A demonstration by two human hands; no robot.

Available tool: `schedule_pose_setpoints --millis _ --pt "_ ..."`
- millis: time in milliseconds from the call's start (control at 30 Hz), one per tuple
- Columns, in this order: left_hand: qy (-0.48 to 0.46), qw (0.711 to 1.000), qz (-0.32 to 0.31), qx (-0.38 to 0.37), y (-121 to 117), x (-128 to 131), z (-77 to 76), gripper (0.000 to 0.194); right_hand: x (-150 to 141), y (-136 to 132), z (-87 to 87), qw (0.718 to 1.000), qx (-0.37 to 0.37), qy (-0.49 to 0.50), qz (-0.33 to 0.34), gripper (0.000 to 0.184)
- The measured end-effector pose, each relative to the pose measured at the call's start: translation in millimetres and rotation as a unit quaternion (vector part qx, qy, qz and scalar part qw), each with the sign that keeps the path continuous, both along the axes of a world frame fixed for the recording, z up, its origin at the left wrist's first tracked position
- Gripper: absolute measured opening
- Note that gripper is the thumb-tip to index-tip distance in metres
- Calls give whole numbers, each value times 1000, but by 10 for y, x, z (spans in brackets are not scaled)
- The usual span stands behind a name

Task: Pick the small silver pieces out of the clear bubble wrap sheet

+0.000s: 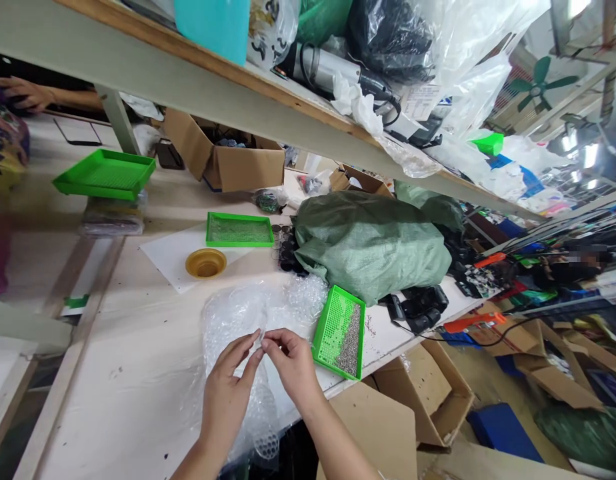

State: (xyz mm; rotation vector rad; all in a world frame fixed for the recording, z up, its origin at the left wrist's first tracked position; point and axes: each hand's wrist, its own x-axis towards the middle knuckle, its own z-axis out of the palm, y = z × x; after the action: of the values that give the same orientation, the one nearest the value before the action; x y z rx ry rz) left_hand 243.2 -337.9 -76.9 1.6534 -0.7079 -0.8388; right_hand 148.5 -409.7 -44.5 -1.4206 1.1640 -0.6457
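My left hand (231,373) and my right hand (291,360) meet at their fingertips above a sheet of bubble wrap (228,320). Both are closed in a pinch. Something small and pale shows between the fingertips, too small to name. Just right of my right hand lies a green perforated tray (333,327), its right side covered with many small silvery metal pieces (352,340). Beyond the hands stand a yellow-brown bowl (206,264) on white paper and a second green tray (239,230).
A large green sack (371,240) lies behind the tray, with black items (421,308) beside it. Cardboard boxes (423,393) stand below the table's right edge. A loaded shelf (308,110) crosses overhead. Another person's hand (25,93) shows at far left.
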Motion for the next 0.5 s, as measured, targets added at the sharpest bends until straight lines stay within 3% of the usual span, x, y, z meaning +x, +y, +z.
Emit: schedule_pose_setpoints --millis 200,500 --pt "-90 995 -37 -35 10 10 101 28 -18 5 158 1000 -8 0 8 23" --pt "-204 975 -29 -87 -76 9 476 30 -34 15 580 998 -57 20 -13 19"
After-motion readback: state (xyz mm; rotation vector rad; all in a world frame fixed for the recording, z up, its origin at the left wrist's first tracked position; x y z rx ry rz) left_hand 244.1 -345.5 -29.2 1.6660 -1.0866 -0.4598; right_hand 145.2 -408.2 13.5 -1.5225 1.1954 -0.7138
